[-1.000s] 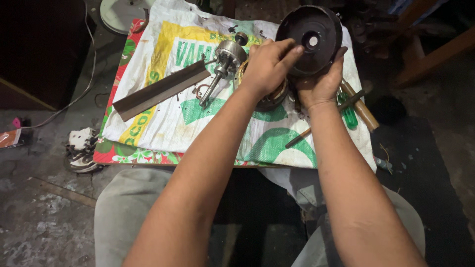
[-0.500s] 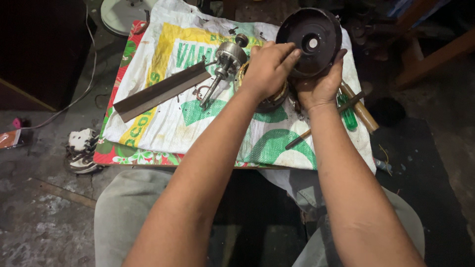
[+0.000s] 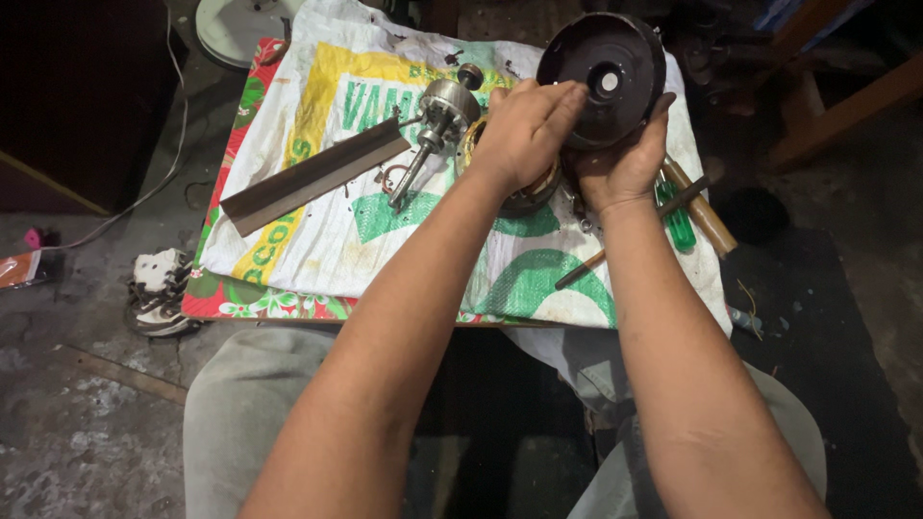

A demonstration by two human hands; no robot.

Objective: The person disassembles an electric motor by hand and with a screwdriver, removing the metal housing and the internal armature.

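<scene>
- Far right over the printed woven sack, both hands are gripping a dark round metal motor cover, tilted on edge.
- Right hand is cupping its lower rim; left hand is pressing fingers closed on its left face.
- Cover is looking heavy, stiff, possibly greasy; the rim is offering the surest hold.
- Copper-wound stator is lying beneath the hands.
- No containers are showing; a grey rotor on a shaft, a flat metal blade and a green-handled screwdriver are lying loose.

I am holding a round cover of dark, dull metal. The rotor is looking like shiny grey metal. The long blade is smooth dull metal. The sack is looking like rough woven plastic. The screwdriver handle is glossy green plastic.
</scene>
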